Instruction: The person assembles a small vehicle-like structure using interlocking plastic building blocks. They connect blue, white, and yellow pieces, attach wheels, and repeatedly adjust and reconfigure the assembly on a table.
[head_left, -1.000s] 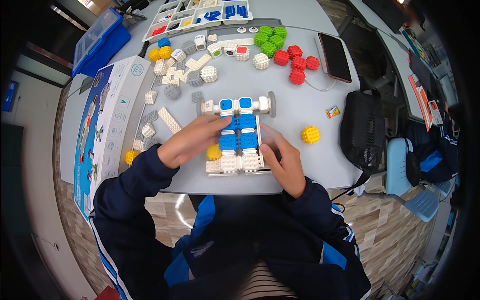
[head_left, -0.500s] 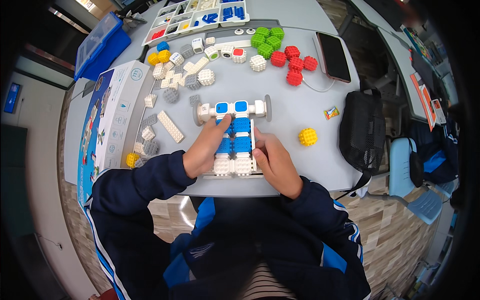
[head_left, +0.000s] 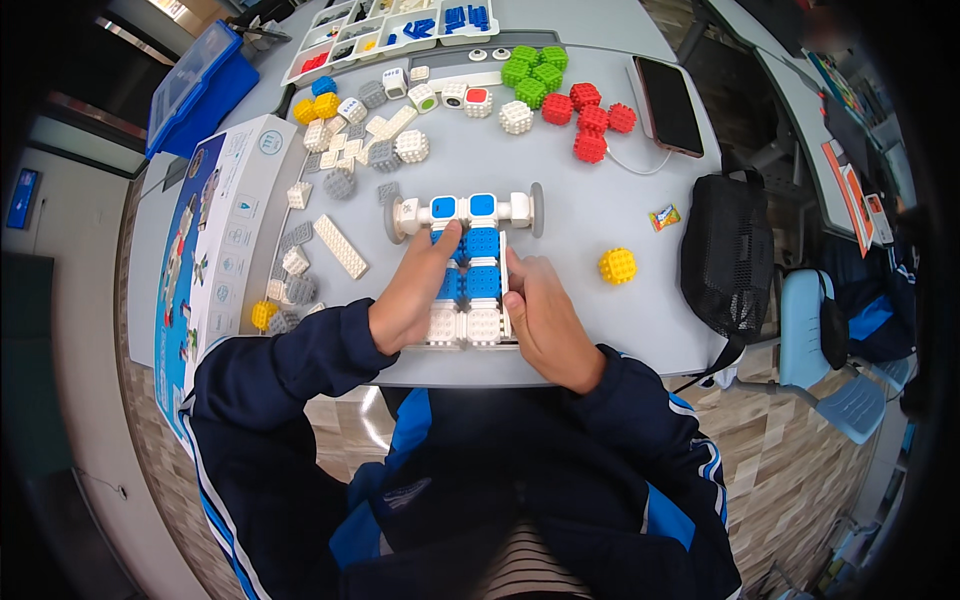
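Observation:
A toy vehicle of blue and white building blocks [head_left: 482,283] lies on the table in front of me, with a grey wheel [head_left: 537,210] at each end of its far side. My left hand [head_left: 415,285] grips its left side, thumb lying on top of the blue blocks. Against the right side, along a white strip, my right hand [head_left: 545,320] presses with its thumb and fingers; its fingertips are partly hidden and slightly blurred. White studded blocks form the near end of the vehicle.
Loose white and grey blocks [head_left: 340,183] lie to the left, beside a large box [head_left: 235,230]. Green blocks [head_left: 533,75], red blocks [head_left: 590,120] and a sorting tray [head_left: 405,45] are at the back. On the right are a yellow block [head_left: 617,266], a phone [head_left: 667,108] and a black mesh pouch [head_left: 727,260].
Both hands stay on the vehicle in nearly the same place. My right fingers have shifted slightly along its side; the view has moved a little.

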